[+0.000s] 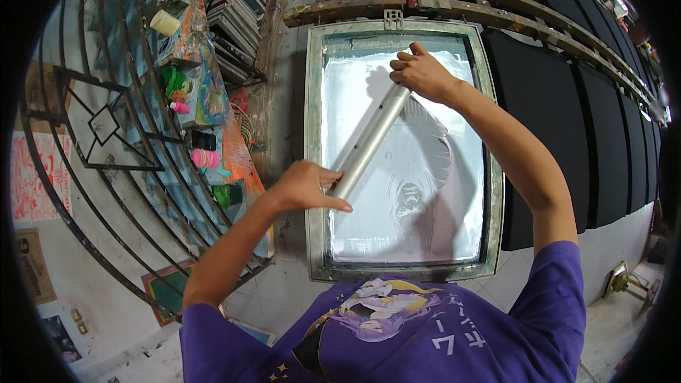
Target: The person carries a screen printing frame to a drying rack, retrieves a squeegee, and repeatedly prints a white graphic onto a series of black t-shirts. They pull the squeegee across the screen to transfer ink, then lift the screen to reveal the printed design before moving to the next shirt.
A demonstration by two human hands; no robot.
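Had a whole spread of flat black panels [539,149] down the right side, dark metal railing [124,167] on the left, and a pair of beat-up wooden rails [340,10] across the top. Looked straight down on a big framed screen [314,149] in the middle, with a whitish layer [362,241] over most of the inside and a faint pattern below centre. Saw a paint-splattered shelf [207,96] off to the left, next to a pile of frames [237,21]. Spotted a long silver bar [370,143] slanting over that screen, upper end off to the right, lower end off to the left, basically strung between both sets of fingers. Couldn't tell from this angle about any contact with the whitish layer. Had the upper end tucked under the right hand [422,74], fingers [399,71] curled over and closed on the metal, underside of the grip hidden. Had the lower end sitting between thumb and forefinger of the left hand [301,186], spread just about the bar's width and gripping, thumb stretched out across the tip. Also noticed a cream cup [164,23], a pink container [206,159] and a little metal clamp [393,19] at the frame's top edge.
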